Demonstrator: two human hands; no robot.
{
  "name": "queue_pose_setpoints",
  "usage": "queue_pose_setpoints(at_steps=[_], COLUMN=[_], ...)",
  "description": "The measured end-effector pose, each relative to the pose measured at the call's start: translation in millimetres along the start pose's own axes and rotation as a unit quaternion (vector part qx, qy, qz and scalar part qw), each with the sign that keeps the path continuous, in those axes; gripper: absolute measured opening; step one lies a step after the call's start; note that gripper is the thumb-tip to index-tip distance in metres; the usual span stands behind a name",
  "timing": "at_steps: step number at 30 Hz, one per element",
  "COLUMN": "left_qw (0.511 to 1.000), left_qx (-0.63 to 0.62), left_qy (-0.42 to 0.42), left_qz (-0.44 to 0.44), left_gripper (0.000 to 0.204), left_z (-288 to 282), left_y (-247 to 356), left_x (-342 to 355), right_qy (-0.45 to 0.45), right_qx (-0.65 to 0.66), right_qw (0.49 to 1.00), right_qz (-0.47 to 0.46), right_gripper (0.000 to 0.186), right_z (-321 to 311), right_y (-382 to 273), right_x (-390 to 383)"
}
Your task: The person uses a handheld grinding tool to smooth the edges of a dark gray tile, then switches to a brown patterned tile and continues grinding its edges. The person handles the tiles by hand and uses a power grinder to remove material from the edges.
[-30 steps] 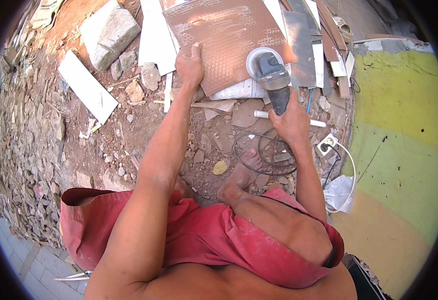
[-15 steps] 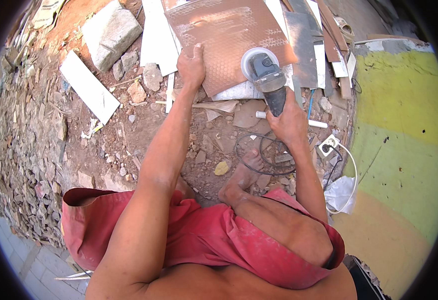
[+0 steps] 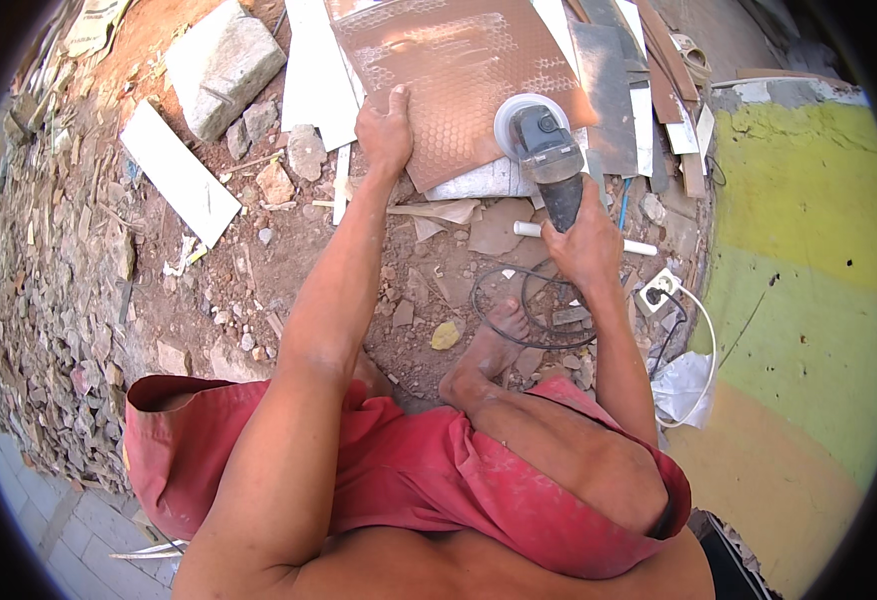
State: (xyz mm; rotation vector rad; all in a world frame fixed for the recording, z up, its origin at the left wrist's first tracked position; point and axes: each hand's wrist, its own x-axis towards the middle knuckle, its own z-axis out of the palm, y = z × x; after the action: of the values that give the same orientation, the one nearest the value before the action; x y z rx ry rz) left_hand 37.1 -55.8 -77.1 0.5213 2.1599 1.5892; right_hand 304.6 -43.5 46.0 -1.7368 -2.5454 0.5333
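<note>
My left hand point(image 3: 384, 135) grips the lower left edge of a brown sheet point(image 3: 453, 75) with a honeycomb pattern and pale scuffed patches, which rests on white and grey pieces. My right hand point(image 3: 583, 240) is wrapped round the dark handle of an angle grinder point(image 3: 548, 150); its pale disc lies over the sheet's lower right part, and whether it touches cannot be told. Below the sheet's right side lie a white tube point(image 3: 634, 246) and a looped black cable point(image 3: 518, 330).
A white socket block point(image 3: 658, 290) with cables sits right of my bare foot point(image 3: 493, 340). Around lie rubble, a stone block point(image 3: 223, 70), white offcuts point(image 3: 178, 175) and stacked boards point(image 3: 673, 90). A painted yellow-green slab point(image 3: 788, 230) fills the right side; grey pavers point(image 3: 68, 540) show lower left.
The grinder and my right hand shifted slightly left about half a second ago and are now slightly back to the right. My left hand stays on the sheet, with little movement.
</note>
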Motion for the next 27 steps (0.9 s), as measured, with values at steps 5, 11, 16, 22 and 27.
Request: queue_pose_setpoints(at_steps=[5,11,16,22,27], left_qw=[1.000,1.000,1.000,1.000,1.000], left_qx=[-0.004,-0.001,-0.001,-0.002,0.006], left_qy=[-0.007,-0.005,-0.012,0.003,-0.019], left_qz=[0.000,-0.002,-0.017,-0.002,-0.015], left_gripper=[0.040,0.039,0.039,0.039,0.039], left_z=[-3,-2,-3,0,-3], left_y=[1,-1,3,0,3], left_x=[1,3,2,1,1], right_qy=[0.000,-0.009,-0.015,-0.026,-0.040], right_qx=[0.000,0.012,0.015,0.014,0.015], right_qw=[1.000,1.000,1.000,1.000,0.999], right_qz=[0.000,-0.009,-0.002,-0.010,0.002], right_gripper=[0.075,0.075,0.075,0.077,0.077], right_z=[-2,0,1,3,-1], right_y=[0,-2,-6,-12,-11], right_x=[0,-2,-1,-1,2])
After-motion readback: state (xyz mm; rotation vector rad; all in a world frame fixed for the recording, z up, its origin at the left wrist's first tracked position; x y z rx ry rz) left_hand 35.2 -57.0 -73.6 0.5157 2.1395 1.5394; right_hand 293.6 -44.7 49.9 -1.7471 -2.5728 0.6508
